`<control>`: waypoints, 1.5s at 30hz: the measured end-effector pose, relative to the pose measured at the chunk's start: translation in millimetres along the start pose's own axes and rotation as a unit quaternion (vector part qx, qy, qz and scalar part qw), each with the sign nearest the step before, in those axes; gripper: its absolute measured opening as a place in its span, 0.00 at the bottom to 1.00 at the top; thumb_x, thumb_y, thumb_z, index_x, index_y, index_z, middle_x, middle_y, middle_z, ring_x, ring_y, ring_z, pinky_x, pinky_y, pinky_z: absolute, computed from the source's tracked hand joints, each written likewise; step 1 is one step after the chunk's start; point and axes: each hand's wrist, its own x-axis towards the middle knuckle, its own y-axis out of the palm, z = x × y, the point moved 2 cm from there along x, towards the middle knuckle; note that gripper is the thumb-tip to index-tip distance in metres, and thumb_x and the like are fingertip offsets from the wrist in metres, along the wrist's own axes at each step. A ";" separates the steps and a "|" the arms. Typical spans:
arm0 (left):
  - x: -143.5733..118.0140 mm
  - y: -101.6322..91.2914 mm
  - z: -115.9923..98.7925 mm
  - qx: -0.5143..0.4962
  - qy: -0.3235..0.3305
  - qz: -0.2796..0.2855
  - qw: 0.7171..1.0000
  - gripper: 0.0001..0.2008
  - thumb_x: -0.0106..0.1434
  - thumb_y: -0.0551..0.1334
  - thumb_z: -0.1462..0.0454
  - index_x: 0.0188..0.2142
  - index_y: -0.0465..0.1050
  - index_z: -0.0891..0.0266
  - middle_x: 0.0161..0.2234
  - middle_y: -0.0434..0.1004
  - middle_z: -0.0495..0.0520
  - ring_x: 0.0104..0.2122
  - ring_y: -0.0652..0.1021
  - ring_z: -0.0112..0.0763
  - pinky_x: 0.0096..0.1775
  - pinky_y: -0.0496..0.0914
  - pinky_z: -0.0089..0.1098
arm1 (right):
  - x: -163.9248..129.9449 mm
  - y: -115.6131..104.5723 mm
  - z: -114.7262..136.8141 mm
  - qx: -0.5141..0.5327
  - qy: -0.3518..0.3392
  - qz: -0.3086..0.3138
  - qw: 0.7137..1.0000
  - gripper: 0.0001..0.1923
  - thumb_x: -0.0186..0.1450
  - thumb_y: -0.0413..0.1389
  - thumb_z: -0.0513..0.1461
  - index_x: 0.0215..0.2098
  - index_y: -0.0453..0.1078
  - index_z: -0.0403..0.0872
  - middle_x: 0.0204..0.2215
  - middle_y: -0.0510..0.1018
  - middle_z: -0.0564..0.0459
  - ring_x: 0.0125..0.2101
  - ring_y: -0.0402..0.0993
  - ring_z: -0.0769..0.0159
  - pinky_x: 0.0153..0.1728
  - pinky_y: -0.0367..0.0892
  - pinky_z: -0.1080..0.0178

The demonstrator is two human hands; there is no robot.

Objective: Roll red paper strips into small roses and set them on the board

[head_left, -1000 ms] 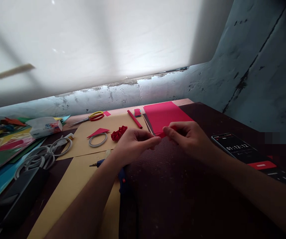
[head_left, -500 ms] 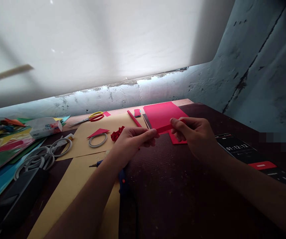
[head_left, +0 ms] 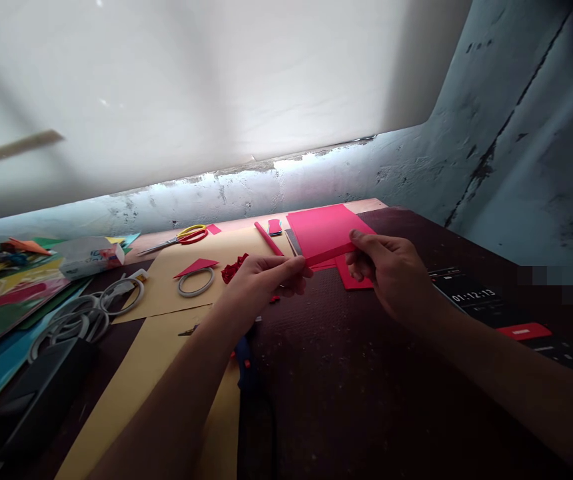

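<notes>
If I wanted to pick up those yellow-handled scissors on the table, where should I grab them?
Probably by the yellow handle loops, coming from above on the right end. The scissors lie flat on the tan paper sheet, blades pointing left toward the white box, so the loops are the blunt, open part.

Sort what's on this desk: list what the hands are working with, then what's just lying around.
In use:
left hand
right hand
red paper strip, pinched at both ends

Lying about:
red sheets
scissors
tape ring
red rosette
phone
</notes>
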 end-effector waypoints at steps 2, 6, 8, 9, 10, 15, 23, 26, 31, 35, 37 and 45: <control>2.4 -4.7 3.0 0.067 -0.022 -0.047 0.996 0.22 0.66 0.59 0.47 0.33 0.80 0.64 0.31 0.81 0.57 0.31 0.79 0.34 0.35 0.72 0.33 | 0.9 -0.3 0.4 -0.033 0.009 0.014 0.999 0.21 0.68 0.59 0.47 0.19 0.69 0.48 0.18 0.68 0.55 0.20 0.62 0.70 0.26 0.60 0.62; 4.3 -15.1 8.3 0.454 -0.021 -0.137 0.880 0.20 0.67 0.57 0.50 0.37 0.80 0.62 0.37 0.83 0.60 0.40 0.81 0.45 0.43 0.71 0.41 | 1.3 0.6 0.4 -0.135 0.046 0.055 0.988 0.24 0.67 0.58 0.46 0.16 0.63 0.47 0.16 0.64 0.57 0.19 0.59 0.72 0.25 0.56 0.63; 4.5 -16.2 13.0 0.553 -0.021 -0.138 0.822 0.17 0.65 0.59 0.52 0.42 0.80 0.61 0.42 0.83 0.61 0.45 0.80 0.49 0.46 0.70 0.42 | 1.5 1.6 -1.0 -0.178 0.065 0.077 0.979 0.25 0.65 0.60 0.48 0.16 0.61 0.47 0.15 0.61 0.59 0.19 0.56 0.73 0.25 0.54 0.63; 4.6 -15.9 15.6 0.568 -0.022 -0.133 0.812 0.16 0.65 0.60 0.53 0.43 0.79 0.61 0.43 0.83 0.62 0.46 0.79 0.50 0.47 0.70 0.43 | 1.6 2.3 -2.4 -0.194 0.075 0.094 0.974 0.25 0.64 0.61 0.49 0.16 0.60 0.47 0.15 0.61 0.60 0.19 0.56 0.73 0.25 0.53 0.63; 4.8 -15.3 18.1 0.572 -0.021 -0.127 0.810 0.16 0.64 0.61 0.54 0.45 0.79 0.61 0.44 0.82 0.62 0.47 0.79 0.51 0.47 0.70 0.42 | 1.8 2.9 -3.9 -0.206 0.083 0.110 0.969 0.25 0.63 0.61 0.50 0.17 0.60 0.47 0.16 0.60 0.60 0.19 0.56 0.73 0.25 0.52 0.63; 5.9 -12.9 23.2 0.576 -0.011 -0.093 0.812 0.13 0.62 0.63 0.58 0.44 0.80 0.60 0.45 0.82 0.62 0.46 0.79 0.50 0.44 0.70 0.39 | 2.4 4.4 -12.9 -0.238 0.108 0.177 0.949 0.22 0.61 0.61 0.53 0.21 0.65 0.46 0.18 0.65 0.59 0.21 0.60 0.71 0.26 0.54 0.64; 7.4 -11.3 22.1 0.532 0.012 -0.064 0.844 0.15 0.60 0.61 0.68 0.46 0.80 0.58 0.41 0.85 0.57 0.40 0.81 0.43 0.40 0.71 0.35 | 2.9 5.3 -24.5 -0.270 0.173 0.229 0.919 0.16 0.63 0.57 0.48 0.24 0.71 0.46 0.16 0.68 0.57 0.19 0.61 0.69 0.24 0.55 0.64; 7.6 -9.2 21.1 0.515 0.021 -0.052 0.855 0.19 0.58 0.61 0.71 0.47 0.80 0.59 0.39 0.85 0.55 0.40 0.82 0.41 0.40 0.72 0.34 | 3.8 5.1 -25.5 -0.276 0.185 0.229 0.915 0.15 0.63 0.55 0.45 0.23 0.71 0.46 0.15 0.69 0.56 0.19 0.64 0.68 0.24 0.56 0.64; 5.5 -7.8 16.9 0.504 0.029 -0.049 0.862 0.14 0.57 0.61 0.71 0.41 0.82 0.61 0.36 0.85 0.57 0.37 0.81 0.42 0.41 0.71 0.36 | 5.0 0.7 -24.9 -0.318 0.185 0.197 0.909 0.11 0.59 0.59 0.42 0.22 0.71 0.46 0.14 0.69 0.56 0.19 0.64 0.68 0.24 0.55 0.64; 4.7 -7.1 12.6 0.494 0.042 -0.059 0.866 0.11 0.58 0.62 0.70 0.37 0.82 0.61 0.34 0.84 0.57 0.35 0.81 0.41 0.39 0.71 0.35 | 6.8 -0.2 -27.8 -0.310 0.207 0.189 0.908 0.12 0.60 0.59 0.41 0.21 0.70 0.45 0.14 0.68 0.55 0.19 0.66 0.67 0.24 0.56 0.64; 5.0 -6.5 11.0 0.487 0.053 -0.060 0.870 0.11 0.58 0.61 0.70 0.37 0.82 0.61 0.34 0.84 0.56 0.36 0.81 0.40 0.38 0.71 0.34 | 7.9 0.3 -30.5 -0.286 0.234 0.186 0.910 0.13 0.63 0.56 0.40 0.22 0.69 0.45 0.15 0.68 0.55 0.18 0.67 0.68 0.22 0.57 0.65; 4.7 -1.7 12.5 0.461 0.114 -0.008 0.880 0.12 0.56 0.60 0.71 0.35 0.82 0.60 0.33 0.82 0.53 0.32 0.80 0.34 0.33 0.69 0.29 | 11.2 -0.7 -37.2 -0.193 0.308 0.162 0.918 0.17 0.68 0.47 0.43 0.24 0.68 0.45 0.16 0.67 0.54 0.17 0.66 0.70 0.17 0.55 0.68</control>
